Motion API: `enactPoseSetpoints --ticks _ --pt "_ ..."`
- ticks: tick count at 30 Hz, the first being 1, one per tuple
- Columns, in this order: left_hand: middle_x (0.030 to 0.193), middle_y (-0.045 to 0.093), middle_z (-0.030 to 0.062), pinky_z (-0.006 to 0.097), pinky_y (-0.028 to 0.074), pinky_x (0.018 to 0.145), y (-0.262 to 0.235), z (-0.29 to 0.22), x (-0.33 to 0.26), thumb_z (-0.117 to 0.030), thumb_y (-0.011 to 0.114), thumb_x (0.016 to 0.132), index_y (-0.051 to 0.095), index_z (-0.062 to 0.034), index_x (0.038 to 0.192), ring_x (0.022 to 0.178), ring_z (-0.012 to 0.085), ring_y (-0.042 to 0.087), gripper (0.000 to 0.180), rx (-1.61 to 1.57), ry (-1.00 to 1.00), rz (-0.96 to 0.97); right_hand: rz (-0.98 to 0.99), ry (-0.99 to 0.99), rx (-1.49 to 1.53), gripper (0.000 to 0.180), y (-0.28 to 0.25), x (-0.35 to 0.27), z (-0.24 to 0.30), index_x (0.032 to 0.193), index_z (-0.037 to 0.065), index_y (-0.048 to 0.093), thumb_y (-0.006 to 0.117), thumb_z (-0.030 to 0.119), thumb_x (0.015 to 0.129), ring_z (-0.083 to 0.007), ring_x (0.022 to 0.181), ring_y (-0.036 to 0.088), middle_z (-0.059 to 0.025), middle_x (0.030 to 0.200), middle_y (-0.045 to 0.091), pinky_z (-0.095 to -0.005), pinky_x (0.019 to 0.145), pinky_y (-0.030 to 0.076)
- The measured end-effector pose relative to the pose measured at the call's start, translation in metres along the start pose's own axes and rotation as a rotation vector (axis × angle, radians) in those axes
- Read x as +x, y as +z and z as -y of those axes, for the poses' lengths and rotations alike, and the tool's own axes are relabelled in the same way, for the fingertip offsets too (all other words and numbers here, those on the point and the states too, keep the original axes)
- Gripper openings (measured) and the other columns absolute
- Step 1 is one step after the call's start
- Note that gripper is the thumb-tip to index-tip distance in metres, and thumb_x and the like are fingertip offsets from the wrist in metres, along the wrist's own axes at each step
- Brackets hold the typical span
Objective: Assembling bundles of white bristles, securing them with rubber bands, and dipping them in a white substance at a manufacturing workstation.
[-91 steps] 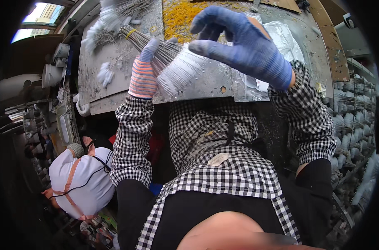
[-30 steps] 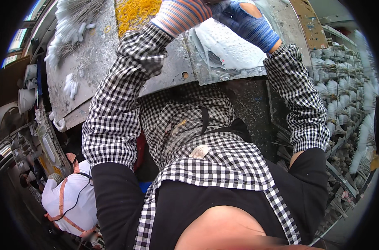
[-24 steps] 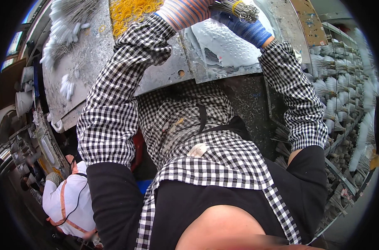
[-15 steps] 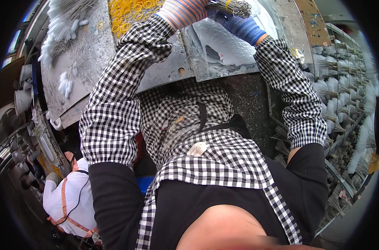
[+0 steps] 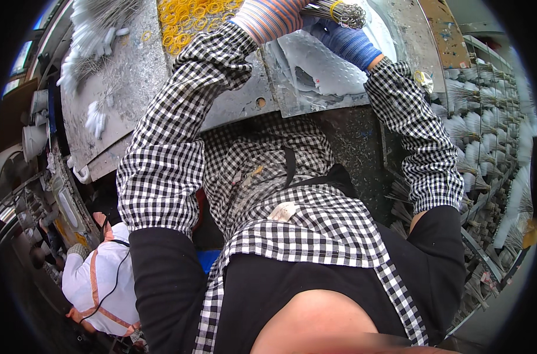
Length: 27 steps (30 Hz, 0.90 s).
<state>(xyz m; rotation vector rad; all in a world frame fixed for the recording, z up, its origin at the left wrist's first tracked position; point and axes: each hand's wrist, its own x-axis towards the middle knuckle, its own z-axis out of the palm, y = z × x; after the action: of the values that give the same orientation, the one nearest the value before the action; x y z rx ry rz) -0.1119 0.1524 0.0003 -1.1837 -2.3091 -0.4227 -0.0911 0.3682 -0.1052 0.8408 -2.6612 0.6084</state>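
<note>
My right hand (image 5: 342, 41), in a blue glove, is at the top edge of the view. It grips a bundle of thin grey bristles (image 5: 339, 10) bound with a yellow rubber band. Of my left hand (image 5: 268, 15) only the striped glove cuff shows, right beside the bundle's left end; its fingers are cut off by the frame edge. Both hands are above a dented grey metal sheet (image 5: 316, 76) on the worn metal workbench (image 5: 133, 88). A heap of yellow rubber bands (image 5: 189, 23) lies just left of my left wrist.
Loose white-tipped bristle bundles (image 5: 94, 35) lie at the bench's far left. A rack of finished white-tipped bundles (image 5: 487, 135) runs down the right side. Another person in a white top with orange straps (image 5: 100, 286) crouches at the lower left beside machinery (image 5: 38, 177).
Both hands have risen toward the top edge with the bundle. The left hand has slid mostly out of view. The bundle now carries a yellow band.
</note>
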Motion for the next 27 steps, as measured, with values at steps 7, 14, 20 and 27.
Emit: enactPoseSetpoints --ticks 7,14,20,27 --pt "0.105 0.064 0.0042 0.049 0.047 0.082 -0.009 0.004 0.003 -0.034 0.086 0.062 0.068 -0.0297 0.106 0.102 0.0290 0.061 0.048 -0.074 -0.038 -0.135 -0.015 -0.029 -0.033 0.030 -0.033 0.020 0.030 0.120 0.007 0.068 0.071 0.018 0.093 -0.0340 0.103 0.067 -0.0118 0.114 0.069 -0.0442 0.090 0.054" --pt "0.113 0.064 0.0072 0.041 0.052 0.092 -0.005 -0.008 -0.047 -0.029 0.084 0.084 0.063 -0.0138 0.126 0.108 0.0244 0.062 0.050 -0.822 -0.519 -0.557 -0.237 -0.075 -0.026 0.025 -0.082 0.029 0.095 0.106 0.007 0.072 0.077 0.022 0.087 -0.0319 0.083 0.068 -0.0128 0.093 0.073 -0.0412 0.074 0.054" --pt "0.148 0.055 0.0093 0.049 0.040 0.115 -0.103 -0.033 -0.116 -0.066 0.047 0.101 0.046 -0.0081 0.151 0.134 0.0298 0.053 0.077 -1.987 -1.118 -0.849 -0.399 -0.220 0.155 0.026 -0.165 0.000 0.190 0.100 -0.002 0.070 0.082 0.000 0.077 -0.0279 0.075 0.071 -0.0113 0.087 0.072 -0.0399 0.068 0.054" --pt "0.150 0.054 0.0093 0.050 0.040 0.116 -0.082 -0.051 -0.132 -0.064 0.048 0.100 0.046 -0.0089 0.152 0.136 0.0308 0.052 0.076 -2.104 -1.144 -0.884 -0.385 -0.267 0.414 0.024 -0.189 -0.006 0.276 0.085 0.015 0.070 0.080 0.009 0.064 -0.0231 0.069 0.067 -0.0075 0.088 0.073 -0.0369 0.057 0.047"
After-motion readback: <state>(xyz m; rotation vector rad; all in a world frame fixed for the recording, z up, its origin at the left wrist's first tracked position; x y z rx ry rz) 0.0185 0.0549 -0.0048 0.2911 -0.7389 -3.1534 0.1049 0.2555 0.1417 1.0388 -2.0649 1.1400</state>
